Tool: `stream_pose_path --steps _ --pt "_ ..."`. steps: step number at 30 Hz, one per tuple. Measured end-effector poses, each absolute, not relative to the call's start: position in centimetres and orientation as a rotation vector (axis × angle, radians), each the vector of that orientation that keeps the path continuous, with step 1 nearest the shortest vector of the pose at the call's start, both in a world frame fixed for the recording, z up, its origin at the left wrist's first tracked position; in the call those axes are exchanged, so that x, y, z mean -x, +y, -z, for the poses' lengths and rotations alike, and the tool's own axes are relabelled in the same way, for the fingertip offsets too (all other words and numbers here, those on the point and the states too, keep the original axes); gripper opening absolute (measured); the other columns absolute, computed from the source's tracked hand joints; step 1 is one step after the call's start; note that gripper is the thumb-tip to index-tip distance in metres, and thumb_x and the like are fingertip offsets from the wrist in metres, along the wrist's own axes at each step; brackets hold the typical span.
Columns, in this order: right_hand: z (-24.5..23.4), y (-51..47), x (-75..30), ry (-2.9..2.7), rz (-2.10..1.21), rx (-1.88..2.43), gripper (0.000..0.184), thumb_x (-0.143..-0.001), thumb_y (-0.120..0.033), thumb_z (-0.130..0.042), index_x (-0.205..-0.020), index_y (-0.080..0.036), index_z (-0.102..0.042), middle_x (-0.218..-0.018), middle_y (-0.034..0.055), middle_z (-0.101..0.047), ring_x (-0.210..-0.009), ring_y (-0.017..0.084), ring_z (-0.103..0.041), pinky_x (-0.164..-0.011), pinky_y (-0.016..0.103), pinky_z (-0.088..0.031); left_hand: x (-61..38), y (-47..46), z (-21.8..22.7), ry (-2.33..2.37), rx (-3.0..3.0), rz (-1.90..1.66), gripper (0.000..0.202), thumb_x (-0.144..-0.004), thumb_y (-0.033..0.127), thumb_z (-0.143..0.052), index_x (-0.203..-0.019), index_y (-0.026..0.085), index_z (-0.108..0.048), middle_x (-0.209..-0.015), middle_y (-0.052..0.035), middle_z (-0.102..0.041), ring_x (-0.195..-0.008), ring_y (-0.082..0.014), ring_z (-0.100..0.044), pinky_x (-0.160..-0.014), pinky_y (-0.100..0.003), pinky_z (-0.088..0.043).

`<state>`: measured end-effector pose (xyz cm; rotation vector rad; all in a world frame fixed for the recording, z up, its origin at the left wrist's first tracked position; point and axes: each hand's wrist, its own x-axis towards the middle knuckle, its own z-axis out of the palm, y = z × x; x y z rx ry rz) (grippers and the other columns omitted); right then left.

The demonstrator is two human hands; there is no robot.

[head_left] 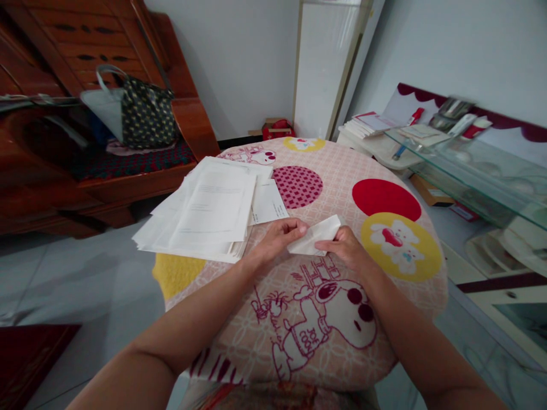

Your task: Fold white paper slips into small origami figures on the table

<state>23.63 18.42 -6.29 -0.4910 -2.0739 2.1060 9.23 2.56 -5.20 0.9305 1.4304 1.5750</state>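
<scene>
Left hand (280,236) and right hand (347,247) are gripping paper (315,234); sheets (216,208) are overhanging left edge of table (337,171), risking sliding off if forearm (200,302) bumps them.

pale wall (243,68) behind; grey tiled floor (123,285); wooden bench (192,119); glass shelf (478,173)

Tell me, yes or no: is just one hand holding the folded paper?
No, the left hand and the right hand both hold the folded paper, one at each end.
</scene>
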Motion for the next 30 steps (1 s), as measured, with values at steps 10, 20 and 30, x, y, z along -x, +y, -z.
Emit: stream_pose_path --steps 10,20,30 --pt "7.0 18.6 -23.6 -2.304 -2.095 0.372 0.025 -0.069 -0.035 -0.081 -0.079 -0.014 -0.075 -0.072 0.0028 -0.07 -0.064 0.015 -0.06 -0.062 0.028 -0.048 -9.2 2.4 5.3 1.13 -0.633 -1.478 0.046 -0.066 0.051 -0.088 -0.073 0.013 -0.063 -0.064 0.0018 -0.061 -0.053 -0.0082 -0.053 -0.052 -0.02 -0.037" --pt "7.5 18.8 -23.7 -2.34 -2.061 0.321 0.023 -0.069 -0.035 -0.082 -0.077 -0.015 -0.075 -0.069 0.0013 -0.068 -0.062 0.014 -0.056 -0.06 0.027 -0.046 -9.4 2.3 5.3 1.071 -0.569 -1.448 0.047 -0.062 0.048 -0.091 -0.072 0.012 -0.062 -0.064 0.0012 -0.062 -0.053 -0.0082 -0.053 -0.052 -0.021 -0.039" --pt "6.9 18.5 -23.6 -2.277 -2.073 0.525 0.025 -0.065 -0.037 -0.082 -0.07 -0.014 -0.073 -0.058 0.0015 -0.066 -0.047 0.01 -0.051 -0.044 0.023 -0.041 -8.5 2.5 5.4 1.255 -0.793 -1.591 0.038 -0.069 0.032 -0.084 -0.097 0.016 -0.063 -0.078 -0.0005 -0.069 -0.06 -0.0096 -0.059 -0.055 -0.02 -0.042"
